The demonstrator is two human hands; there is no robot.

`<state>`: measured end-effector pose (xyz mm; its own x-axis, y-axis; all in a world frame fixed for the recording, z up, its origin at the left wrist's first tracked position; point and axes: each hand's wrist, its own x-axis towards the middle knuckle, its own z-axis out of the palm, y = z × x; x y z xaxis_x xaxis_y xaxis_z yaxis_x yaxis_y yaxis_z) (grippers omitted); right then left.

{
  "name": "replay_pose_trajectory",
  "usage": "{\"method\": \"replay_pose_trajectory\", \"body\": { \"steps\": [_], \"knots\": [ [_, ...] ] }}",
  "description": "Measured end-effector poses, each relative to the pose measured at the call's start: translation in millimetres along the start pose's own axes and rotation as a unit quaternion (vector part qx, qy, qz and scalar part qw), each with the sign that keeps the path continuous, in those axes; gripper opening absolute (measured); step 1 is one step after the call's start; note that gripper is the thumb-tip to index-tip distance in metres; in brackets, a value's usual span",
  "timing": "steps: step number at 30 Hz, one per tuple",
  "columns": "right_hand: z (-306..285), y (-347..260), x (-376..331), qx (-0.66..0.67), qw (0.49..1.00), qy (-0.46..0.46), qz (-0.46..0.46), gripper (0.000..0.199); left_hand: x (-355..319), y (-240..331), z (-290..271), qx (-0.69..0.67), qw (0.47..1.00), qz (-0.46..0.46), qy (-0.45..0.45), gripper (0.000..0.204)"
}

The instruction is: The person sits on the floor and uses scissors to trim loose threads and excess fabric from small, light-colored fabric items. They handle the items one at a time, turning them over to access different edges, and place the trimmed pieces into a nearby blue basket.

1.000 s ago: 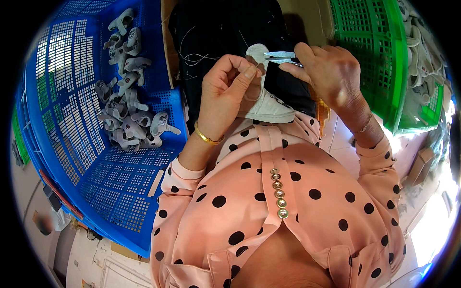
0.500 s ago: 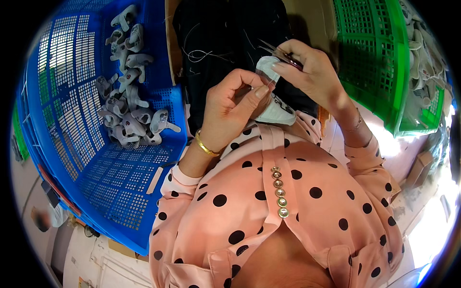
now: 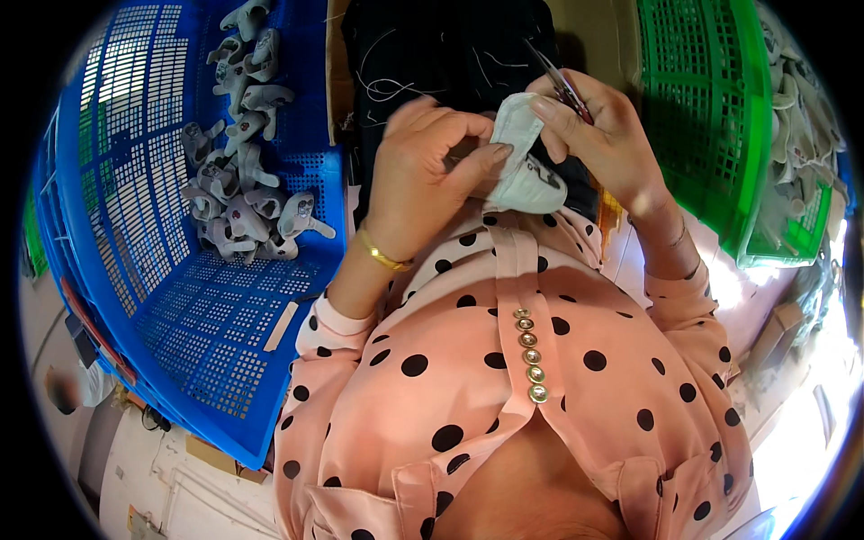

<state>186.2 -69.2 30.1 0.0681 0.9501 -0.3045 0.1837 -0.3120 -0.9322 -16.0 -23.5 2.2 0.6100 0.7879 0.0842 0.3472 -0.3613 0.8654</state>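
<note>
My left hand (image 3: 423,171) grips a small white baby shoe (image 3: 526,166) from the left, fingers curled over its side, close to my chest. My right hand (image 3: 603,135) holds a pair of small thread snips (image 3: 560,79), blades pointing up and away, with the fingertips also resting on the shoe's upper edge. The shoe's toe points right and down. A gold bangle (image 3: 382,255) circles my left wrist. Both hands sit over a black cloth (image 3: 450,54) strewn with loose white threads.
A blue plastic crate (image 3: 180,297) on the left holds several grey and white baby shoes (image 3: 238,198). A green crate (image 3: 711,117) stands on the right with more pale shoes (image 3: 805,108) behind it. My pink polka-dot blouse fills the lower middle.
Both hands have drawn the shoe closer to my chest and turned it. The right hand with the snips has shifted from the shoe's top edge to its right side.
</note>
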Motion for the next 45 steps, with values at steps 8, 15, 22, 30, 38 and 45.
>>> {"method": "replay_pose_trajectory", "body": {
  "steps": [8, 15, 22, 30, 38, 45],
  "knots": [
    [4, -33, -26, -0.215, 0.959, 0.126, -0.135, 0.034, 2, 23, 11, 0.115, 0.958, 0.2, 0.172, 0.014],
    [-5, -31, -17, 0.008, 0.999, 0.023, -0.049, 0.019, 8, 29, -3, 0.04, 0.97, 0.167, 0.171, 0.025],
    [-14, -10, 3, 0.13, 0.983, -0.125, -0.023, 0.024, -3, 19, 1, -0.188, 0.981, -0.043, 0.029, 0.018],
    [-7, 0, -10, -0.473, 0.827, 0.087, -0.291, 0.044, -8, 4, 5, -0.321, 0.918, -0.233, 0.025, 0.017],
    [-6, -5, 0, -0.56, 0.755, 0.08, -0.333, 0.042, -3, 3, 2, -0.365, 0.895, -0.258, 0.015, 0.015],
    [-6, -7, 5, -0.575, 0.745, 0.063, -0.332, 0.041, -4, -2, 2, -0.381, 0.889, -0.255, 0.019, 0.015]
  ]
}}
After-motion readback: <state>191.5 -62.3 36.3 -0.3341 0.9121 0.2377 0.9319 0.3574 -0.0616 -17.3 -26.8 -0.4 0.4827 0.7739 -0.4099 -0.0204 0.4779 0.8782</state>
